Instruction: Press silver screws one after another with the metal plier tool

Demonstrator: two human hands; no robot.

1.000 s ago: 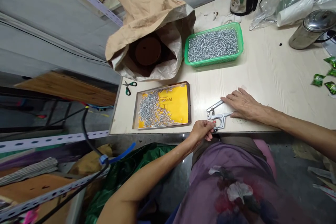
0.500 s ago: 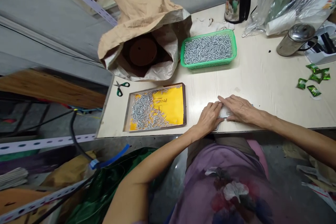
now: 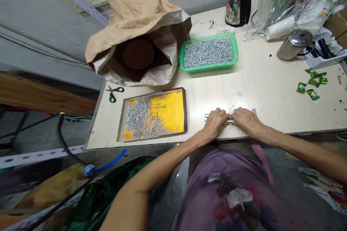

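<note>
At the table's front edge, my left hand [image 3: 216, 122] and my right hand [image 3: 247, 120] are closed on a narrow metal piece [image 3: 230, 120]. One end of the piece, with holes in it, sticks out left of my left hand, and a grey end shows behind my right hand. Its middle shows between my fingertips, which are a small gap apart. Left of my hands lies a shallow tray [image 3: 185, 110] with a yellow sheet and a heap of small metal pins [image 3: 139, 115]. Farther back sits a green basket [image 3: 208, 68] full of similar pins.
A large paper sack [image 3: 141, 7] stands open at the back left, with scissors [image 3: 112, 94] in front of it. A kettle [image 3: 237, 1], a metal cup [image 3: 294, 45], plastic bags [image 3: 292, 3] and green wrapped sweets [image 3: 313, 94] are at the back and right.
My hands have shifted from a pale flat piece, with fingers spread over it, to a closed hold on the narrow metal piece. The view has moved slightly to the right.
</note>
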